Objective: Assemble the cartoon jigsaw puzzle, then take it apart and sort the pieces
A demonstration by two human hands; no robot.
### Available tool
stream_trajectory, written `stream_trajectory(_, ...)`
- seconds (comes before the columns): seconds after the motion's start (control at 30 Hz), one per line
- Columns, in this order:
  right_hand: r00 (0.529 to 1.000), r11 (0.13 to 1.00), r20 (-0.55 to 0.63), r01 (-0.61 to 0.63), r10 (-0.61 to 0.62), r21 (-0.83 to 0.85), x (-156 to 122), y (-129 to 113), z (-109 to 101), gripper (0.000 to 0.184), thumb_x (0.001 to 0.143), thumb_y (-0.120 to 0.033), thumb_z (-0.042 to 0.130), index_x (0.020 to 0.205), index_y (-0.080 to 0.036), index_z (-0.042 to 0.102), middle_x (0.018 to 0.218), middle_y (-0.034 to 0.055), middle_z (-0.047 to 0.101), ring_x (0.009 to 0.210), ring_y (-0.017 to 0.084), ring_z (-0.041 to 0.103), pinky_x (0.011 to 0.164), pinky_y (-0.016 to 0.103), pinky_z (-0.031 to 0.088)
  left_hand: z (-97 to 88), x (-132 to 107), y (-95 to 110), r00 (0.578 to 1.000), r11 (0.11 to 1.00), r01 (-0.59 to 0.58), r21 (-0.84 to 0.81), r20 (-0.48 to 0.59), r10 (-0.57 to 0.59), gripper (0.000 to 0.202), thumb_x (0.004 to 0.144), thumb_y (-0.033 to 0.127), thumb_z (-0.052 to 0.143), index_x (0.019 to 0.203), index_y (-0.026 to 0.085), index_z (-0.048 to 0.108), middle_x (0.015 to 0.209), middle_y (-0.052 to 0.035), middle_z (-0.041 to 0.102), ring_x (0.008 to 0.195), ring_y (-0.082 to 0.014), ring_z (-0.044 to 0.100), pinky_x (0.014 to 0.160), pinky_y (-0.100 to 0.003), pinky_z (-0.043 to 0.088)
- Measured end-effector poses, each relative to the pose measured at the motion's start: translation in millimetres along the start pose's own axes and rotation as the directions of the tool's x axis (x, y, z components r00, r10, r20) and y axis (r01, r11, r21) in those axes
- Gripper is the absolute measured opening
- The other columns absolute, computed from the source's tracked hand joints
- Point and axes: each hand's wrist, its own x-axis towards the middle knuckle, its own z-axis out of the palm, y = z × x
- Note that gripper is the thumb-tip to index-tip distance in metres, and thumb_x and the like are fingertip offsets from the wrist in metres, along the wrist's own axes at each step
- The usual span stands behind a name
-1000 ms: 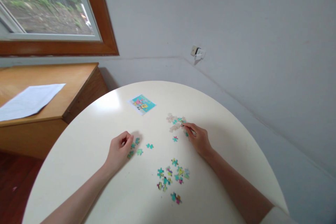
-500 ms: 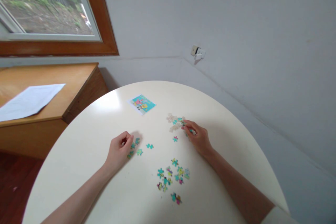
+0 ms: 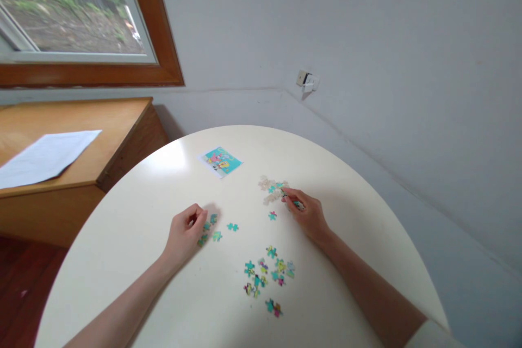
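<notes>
My left hand [image 3: 188, 229] rests on the white table in a loose fist, and nothing shows in it. Beside its fingers lie a few teal and green jigsaw pieces [image 3: 217, 236], some partly covered by the hand. A single teal piece [image 3: 232, 227] is a little to the right. My right hand [image 3: 305, 211] pinches a small jigsaw piece [image 3: 284, 194] between thumb and fingertips, over the edge of a heap of pieces [image 3: 267, 182], many with pale backs up. More pieces show under its palm. A teal and pink piece [image 3: 272, 216] lies just left of that hand.
Several colourful pieces [image 3: 256, 280] are scattered near the front of the round table [image 3: 346, 293]. A cartoon picture card [image 3: 221, 162] lies toward the back. At the left stands a wooden cabinet [image 3: 118, 114] with a white paper [image 3: 44, 157]. A wall socket [image 3: 308, 81] is behind.
My right fingertips have shifted very slightly with the jigsaw piece at the heap. My left hand and the other pieces look the same.
</notes>
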Motion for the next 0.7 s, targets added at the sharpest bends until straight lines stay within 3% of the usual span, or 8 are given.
stream_trajectory(0.37, 0.990, 0.987, 0.025, 0.141, -0.140, -0.075, -2.0, -10.9, -1.0, 0.015, 0.083, -0.024, 0.048, 0.079, -0.021, 0.062, 0.071, 0.0025, 0.068, 0.062, 0.013, 0.062, 0.061, 0.023, 0.050, 0.6, 1.2, -1.7, 1.000, 1.000, 0.007, -0.005, -0.011, -0.007, 0.033, 0.073, 0.040, 0.048, 0.051, 0.018, 0.038, 0.046, 0.0062, 0.032, 0.047, -0.0077, 0.031, 0.046, -0.020, 0.025)
stream_trajectory(0.53, 0.956, 0.975, 0.195, 0.219, -0.219, 0.024, -13.3, -35.8, 7.4, 0.015, 0.084, -0.022, 0.049, 0.075, -0.021, 0.061, 0.066, 0.0020, 0.065, 0.060, 0.012, 0.059, 0.060, 0.023, 0.048, 1.4, 0.5, 1.8, 1.000, 0.999, 0.019, -0.029, -0.021, -0.019, 0.033, 0.072, 0.040, 0.048, 0.050, 0.018, 0.037, 0.046, 0.0065, 0.031, 0.046, -0.0074, 0.031, 0.045, -0.020, 0.025)
stream_trajectory(0.7, 0.901, 0.987, 0.404, 0.142, -0.160, 0.075, -18.3, -45.6, 13.8, 0.016, 0.082, -0.022, 0.053, 0.068, -0.020, 0.062, 0.061, 0.0007, 0.062, 0.056, 0.012, 0.056, 0.054, 0.022, 0.044, 1.1, 0.7, 4.7, 0.999, 0.999, 0.019, -0.036, -0.032, -0.020, 0.032, 0.071, 0.039, 0.048, 0.050, 0.018, 0.037, 0.045, 0.0062, 0.031, 0.046, -0.0073, 0.030, 0.045, -0.020, 0.025)
